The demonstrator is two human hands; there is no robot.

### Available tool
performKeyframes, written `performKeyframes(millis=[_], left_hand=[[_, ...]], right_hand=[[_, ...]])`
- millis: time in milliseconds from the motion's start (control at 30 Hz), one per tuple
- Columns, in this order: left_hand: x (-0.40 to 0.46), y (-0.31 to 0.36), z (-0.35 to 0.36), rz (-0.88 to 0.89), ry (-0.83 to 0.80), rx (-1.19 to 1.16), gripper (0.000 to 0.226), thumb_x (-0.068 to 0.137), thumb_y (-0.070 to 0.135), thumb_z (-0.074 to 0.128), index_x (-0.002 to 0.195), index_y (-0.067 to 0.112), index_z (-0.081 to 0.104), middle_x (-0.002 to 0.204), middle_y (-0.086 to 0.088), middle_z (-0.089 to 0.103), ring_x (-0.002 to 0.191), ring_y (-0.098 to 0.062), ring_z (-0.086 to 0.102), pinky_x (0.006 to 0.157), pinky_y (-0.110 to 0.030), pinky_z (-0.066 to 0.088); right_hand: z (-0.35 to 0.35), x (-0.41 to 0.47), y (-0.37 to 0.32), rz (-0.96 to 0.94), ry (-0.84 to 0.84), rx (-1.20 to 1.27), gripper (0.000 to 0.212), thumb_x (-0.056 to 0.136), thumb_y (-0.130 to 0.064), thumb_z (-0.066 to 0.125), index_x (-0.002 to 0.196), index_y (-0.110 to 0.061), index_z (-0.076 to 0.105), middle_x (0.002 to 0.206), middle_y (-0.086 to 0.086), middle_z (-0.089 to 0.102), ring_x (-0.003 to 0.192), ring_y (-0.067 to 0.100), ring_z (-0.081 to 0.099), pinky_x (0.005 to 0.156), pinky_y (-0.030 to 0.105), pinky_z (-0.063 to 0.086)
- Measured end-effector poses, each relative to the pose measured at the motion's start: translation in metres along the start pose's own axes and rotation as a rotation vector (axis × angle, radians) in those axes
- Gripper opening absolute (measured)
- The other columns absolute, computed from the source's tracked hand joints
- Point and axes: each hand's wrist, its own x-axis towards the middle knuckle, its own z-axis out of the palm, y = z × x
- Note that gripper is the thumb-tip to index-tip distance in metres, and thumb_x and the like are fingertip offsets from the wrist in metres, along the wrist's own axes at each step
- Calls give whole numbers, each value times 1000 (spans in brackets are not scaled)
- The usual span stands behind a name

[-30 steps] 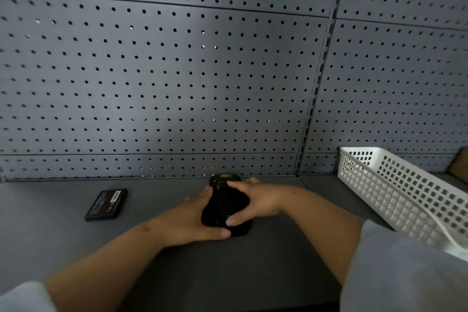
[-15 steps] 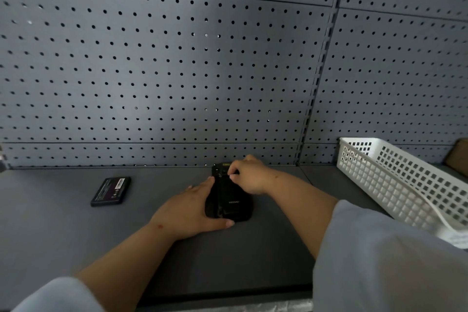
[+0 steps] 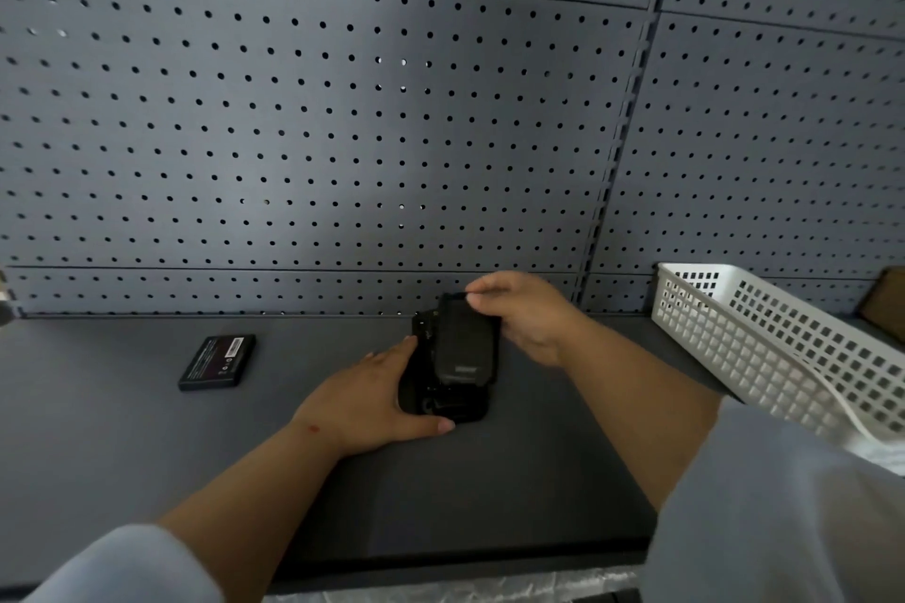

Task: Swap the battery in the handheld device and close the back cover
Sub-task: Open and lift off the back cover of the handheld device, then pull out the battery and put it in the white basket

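A black handheld device [image 3: 431, 399] lies face down on the dark shelf near the pegboard. My left hand [image 3: 372, 399] clamps its left side and near end, thumb along the bottom. My right hand [image 3: 524, 313] pinches the far edge of the black back cover [image 3: 463, 340], which is tilted up off the device at its far end. A flat black battery [image 3: 218, 361] with a red label lies apart on the shelf to the left.
A white perforated basket [image 3: 764, 348] stands at the right, close to my right forearm. A grey pegboard wall [image 3: 343, 137] rises directly behind the device. A brown object [image 3: 886, 304] shows at the far right edge.
My right hand moved from lying flat over the device to its far end, took hold of the back cover and lifted that end up. My left hand stayed on the device.
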Motion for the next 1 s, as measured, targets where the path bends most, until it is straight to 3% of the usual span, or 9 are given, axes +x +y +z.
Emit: performKeyframes(millis=[100,200,267,333,400,667,867,1000], left_hand=[[-3,2,-1,-17,-15,14,132,35,92,43,144,31,0,154,4,21,140,-18,23,113,-36,26],[-4,3,-1,-24,-15,19,131,36,92,43,144,32,0,154,3,22,140,-18,22,113,-36,26],[-4,3,-1,-26,-23,21,135,31,95,34,145,32,-1,155,4,20,141,-18,20,113,-35,25],[-4,3,-1,-26,-28,21,134,30,96,29,145,32,-2,156,5,16,142,-19,16,112,-35,22],[-4,3,-1,-25,-24,21,134,31,96,29,145,32,-3,156,5,16,142,-20,16,113,-36,22],[-6,5,-2,-37,-32,21,138,28,97,26,145,31,-3,156,3,16,143,-20,15,113,-36,22],[-5,4,-2,-37,-32,18,138,28,97,27,145,30,-2,156,3,16,142,-20,16,113,-36,22],[-7,9,-4,-20,-32,17,136,33,93,40,145,27,-2,156,2,16,142,-18,17,112,-33,21]], right_hand=[[-36,-9,11,61,30,184,11,88,-4,55,91,-11,62,97,6,63,102,25,58,87,34,50],[-60,-16,33,168,56,-10,10,85,-7,60,87,-15,66,106,8,63,117,28,53,107,45,38],[-62,-18,47,202,96,-106,8,85,-9,62,85,-15,67,109,11,63,116,29,53,105,42,40],[-59,-19,54,169,162,-212,8,84,-11,63,90,-12,68,107,12,65,111,26,57,92,32,41],[-56,-20,57,109,203,-347,20,85,-14,64,103,-8,67,112,12,66,108,21,58,89,27,39],[-47,-34,61,18,107,-811,45,92,-39,48,132,-18,48,142,4,49,129,20,44,107,32,34],[-25,-44,48,-71,188,-810,56,91,-43,47,139,-16,36,148,5,40,135,20,36,110,31,28],[4,-48,37,-183,31,-789,60,86,-43,58,138,-20,38,146,3,43,133,17,40,106,28,32]])
